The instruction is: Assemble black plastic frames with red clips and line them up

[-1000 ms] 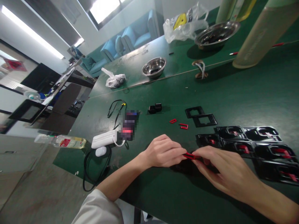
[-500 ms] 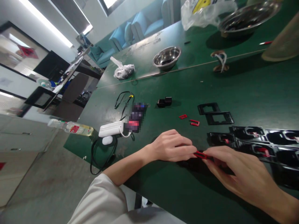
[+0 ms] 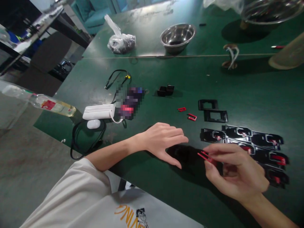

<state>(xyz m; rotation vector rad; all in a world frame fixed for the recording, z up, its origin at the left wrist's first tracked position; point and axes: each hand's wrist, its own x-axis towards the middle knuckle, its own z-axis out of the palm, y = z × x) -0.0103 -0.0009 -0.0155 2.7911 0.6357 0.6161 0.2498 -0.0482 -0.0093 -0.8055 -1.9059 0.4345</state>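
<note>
Between the thumb and fingertips of my right hand (image 3: 234, 167) is a small red clip (image 3: 204, 155), its prongs pointing left. My left hand (image 3: 163, 141) is empty, thumb spread from the fingers, just left of the clip and over the green table (image 3: 152, 71). Two loose red pieces, a thin one (image 3: 181, 109) and a thicker one (image 3: 192, 117), lie beyond my hands. Beside them are two black square frames (image 3: 215, 116). Several glossy black parts with red pieces in them (image 3: 251, 139) lie in rows behind and right of my right hand, which partly hides them.
Black blocks (image 3: 165, 90) sit mid-table. Farther back are a steel bowl (image 3: 177, 37), a plastic bag (image 3: 122, 42) and a larger bowl (image 3: 270, 12). To the left are a phone (image 3: 131, 103), a white power bank (image 3: 98, 111), a white case (image 3: 93, 124), cables and a bottle (image 3: 55, 105).
My left hand has let go of the red clip, moved left and opened. The clip stays in my right hand. The view has turned and tilted down.
</note>
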